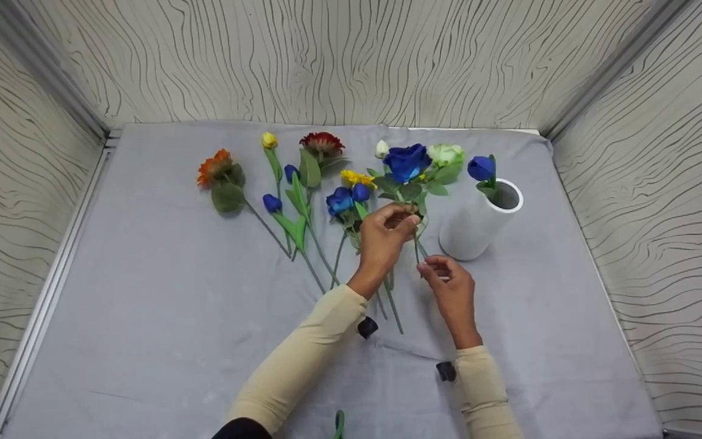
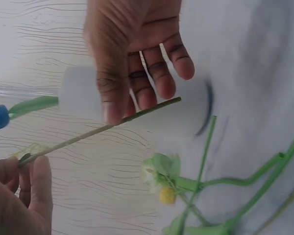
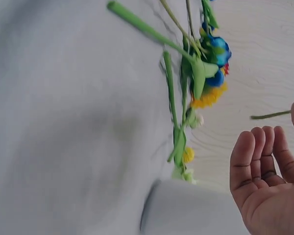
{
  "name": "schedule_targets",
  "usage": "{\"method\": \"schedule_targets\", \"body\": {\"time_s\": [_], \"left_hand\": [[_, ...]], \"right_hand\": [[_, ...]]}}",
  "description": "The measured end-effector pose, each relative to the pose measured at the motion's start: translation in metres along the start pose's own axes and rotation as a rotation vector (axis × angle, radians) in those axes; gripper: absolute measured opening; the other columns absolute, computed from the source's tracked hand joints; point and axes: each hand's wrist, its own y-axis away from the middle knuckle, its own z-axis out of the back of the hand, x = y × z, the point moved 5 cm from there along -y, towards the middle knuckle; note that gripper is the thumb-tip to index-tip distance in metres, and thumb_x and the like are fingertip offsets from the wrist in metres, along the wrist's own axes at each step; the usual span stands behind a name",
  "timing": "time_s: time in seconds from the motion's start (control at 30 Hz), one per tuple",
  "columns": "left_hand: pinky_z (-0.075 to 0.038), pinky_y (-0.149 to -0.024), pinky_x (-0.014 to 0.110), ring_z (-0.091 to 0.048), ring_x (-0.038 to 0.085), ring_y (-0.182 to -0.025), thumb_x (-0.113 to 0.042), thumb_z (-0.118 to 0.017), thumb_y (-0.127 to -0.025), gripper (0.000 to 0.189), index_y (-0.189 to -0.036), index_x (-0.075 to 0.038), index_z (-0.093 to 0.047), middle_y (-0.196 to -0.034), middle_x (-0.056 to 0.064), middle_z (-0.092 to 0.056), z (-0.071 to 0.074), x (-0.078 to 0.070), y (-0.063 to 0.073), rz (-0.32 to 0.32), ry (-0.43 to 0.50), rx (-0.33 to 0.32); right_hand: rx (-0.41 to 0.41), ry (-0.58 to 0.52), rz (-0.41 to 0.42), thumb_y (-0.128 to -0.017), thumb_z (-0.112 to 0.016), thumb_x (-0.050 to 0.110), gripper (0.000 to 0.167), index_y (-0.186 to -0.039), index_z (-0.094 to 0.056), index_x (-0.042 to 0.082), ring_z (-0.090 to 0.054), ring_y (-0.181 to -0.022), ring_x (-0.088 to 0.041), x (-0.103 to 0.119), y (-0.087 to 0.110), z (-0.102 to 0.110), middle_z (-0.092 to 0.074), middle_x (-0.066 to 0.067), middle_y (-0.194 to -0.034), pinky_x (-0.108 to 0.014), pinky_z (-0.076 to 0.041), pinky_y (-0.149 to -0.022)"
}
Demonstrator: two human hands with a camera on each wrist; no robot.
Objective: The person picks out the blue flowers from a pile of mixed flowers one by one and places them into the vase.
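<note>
My left hand (image 1: pixel 382 239) pinches the stem of a blue rose (image 1: pixel 407 163) just under its leaves, holding the bloom toward the back of the table. Lower on the same stem, my right hand (image 1: pixel 450 288) has its thumb and forefinger at the cut end. In the left wrist view the green stem (image 2: pixel 78 139) runs from the left fingers to the right thumb, its tip sticking out past it. The right wrist view shows the right hand's other fingers (image 3: pixel 257 156) loosely bent. Right of the hands stands a white vase (image 1: pixel 471 228) with a blue tulip (image 1: pixel 481 168) in it.
Several artificial flowers lie left of the hands: an orange flower (image 1: pixel 216 169), a yellow tulip (image 1: pixel 269 141), a dark red flower (image 1: pixel 322 144) and a smaller blue rose (image 1: pixel 340 201). A pale green flower (image 1: pixel 446 155) lies behind the rose. Patterned panels (image 1: pixel 351 61) enclose the cloth-covered table (image 1: pixel 162 329).
</note>
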Motion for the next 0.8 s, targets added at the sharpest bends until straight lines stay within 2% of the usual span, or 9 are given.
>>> {"method": "schedule_targets", "body": {"time_s": [0.17,0.23,0.33,0.4,0.47,0.57,0.63,0.8], "left_hand": [[-0.056,-0.066,0.030,-0.066,0.022,-0.074,-0.004,-0.070,-0.086,0.015,-0.100,0.003,-0.072,-0.088,0.013,-0.071,-0.007,-0.018,-0.001,-0.056,0.008,0.000],[-0.056,-0.067,0.032,-0.066,0.024,-0.075,-0.001,-0.069,-0.087,0.015,-0.100,0.006,-0.071,-0.090,0.016,-0.071,-0.009,-0.029,0.001,-0.067,0.012,0.005],[-0.056,-0.069,0.033,-0.065,0.022,-0.077,0.001,-0.067,-0.087,0.014,-0.099,0.007,-0.070,-0.091,0.016,-0.070,-0.012,-0.044,0.004,-0.087,0.023,0.017],[-0.056,-0.070,0.033,-0.065,0.020,-0.078,0.002,-0.067,-0.087,0.013,-0.098,0.008,-0.071,-0.091,0.016,-0.070,-0.013,-0.059,0.008,-0.126,0.000,0.018],[-0.055,-0.071,0.031,-0.065,0.018,-0.079,0.001,-0.068,-0.087,0.012,-0.096,0.006,-0.072,-0.092,0.015,-0.070,-0.015,-0.061,0.008,-0.172,-0.032,0.022],[-0.053,-0.073,0.029,-0.065,0.016,-0.082,-0.004,-0.070,-0.087,0.011,-0.095,0.002,-0.073,-0.092,0.012,-0.071,-0.019,-0.062,0.007,-0.237,-0.085,0.031],[-0.053,-0.074,0.027,-0.065,0.013,-0.084,-0.008,-0.071,-0.087,0.011,-0.094,-0.001,-0.074,-0.092,0.009,-0.071,-0.021,-0.056,0.005,-0.260,-0.088,0.041],[-0.053,-0.074,0.028,-0.065,0.010,-0.086,-0.011,-0.071,-0.087,0.012,-0.096,-0.003,-0.074,-0.092,0.005,-0.070,-0.026,-0.065,0.005,-0.318,-0.085,0.054]], "right_hand": [[-0.039,0.015,-0.008,-0.089,-0.070,0.013,0.024,-0.103,-0.067,-0.006,-0.062,-0.076,-0.015,0.028,0.002,0.014,-0.068,-0.016,-0.094,-0.019,-0.049,-0.063],[-0.052,0.028,-0.026,-0.090,-0.069,0.012,0.024,-0.104,-0.067,-0.007,-0.062,-0.076,-0.014,0.033,0.003,0.018,-0.068,-0.018,-0.097,-0.018,-0.049,-0.063],[-0.077,0.026,-0.044,-0.090,-0.070,0.016,0.026,-0.107,-0.066,-0.003,-0.062,-0.077,-0.012,0.019,-0.002,0.020,-0.068,-0.015,-0.099,-0.017,-0.049,-0.063],[-0.094,0.035,-0.039,-0.089,-0.071,0.021,0.031,-0.110,-0.065,-0.001,-0.061,-0.078,-0.011,0.006,-0.006,0.021,-0.067,-0.014,-0.101,-0.016,-0.048,-0.065],[-0.119,0.035,-0.026,-0.087,-0.073,0.022,0.033,-0.112,-0.064,0.001,-0.060,-0.081,-0.013,-0.003,-0.010,0.022,-0.067,-0.011,-0.102,-0.016,-0.047,-0.066],[-0.165,0.042,-0.009,-0.086,-0.074,0.021,0.038,-0.117,-0.061,0.001,-0.060,-0.085,-0.016,-0.005,-0.012,0.025,-0.066,-0.010,-0.106,-0.016,-0.046,-0.069],[-0.206,0.032,0.001,-0.086,-0.074,0.018,0.039,-0.119,-0.060,0.002,-0.059,-0.087,-0.016,-0.005,-0.012,0.028,-0.066,-0.009,-0.107,-0.017,-0.046,-0.070],[-0.298,0.031,0.022,-0.085,-0.074,0.018,0.042,-0.121,-0.058,0.003,-0.057,-0.091,-0.013,-0.005,-0.015,0.037,-0.063,-0.008,-0.111,-0.021,-0.045,-0.073]]}}
